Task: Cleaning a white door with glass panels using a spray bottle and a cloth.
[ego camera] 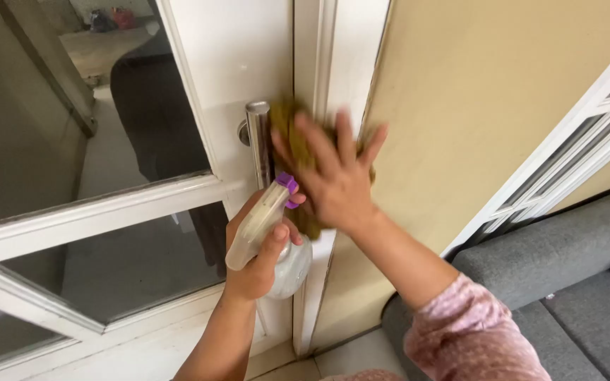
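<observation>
The left hand [257, 264] grips a clear plastic spray bottle [277, 240] while the flat, open right hand [337, 180] presses a mustard-yellow cloth [298, 152] beside the shiny metal door handle [258, 141], so the cloth might slip down.

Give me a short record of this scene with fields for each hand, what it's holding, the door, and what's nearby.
left hand: grips a clear spray bottle with a purple nozzle
right hand: fingers spread, presses an olive-yellow cloth against the door edge; blurred
door: white frame, glass panes, upright metal handle
wall: beige, right of the door
nearby: grey sofa at lower right
sleeve: pink, on the right arm
</observation>
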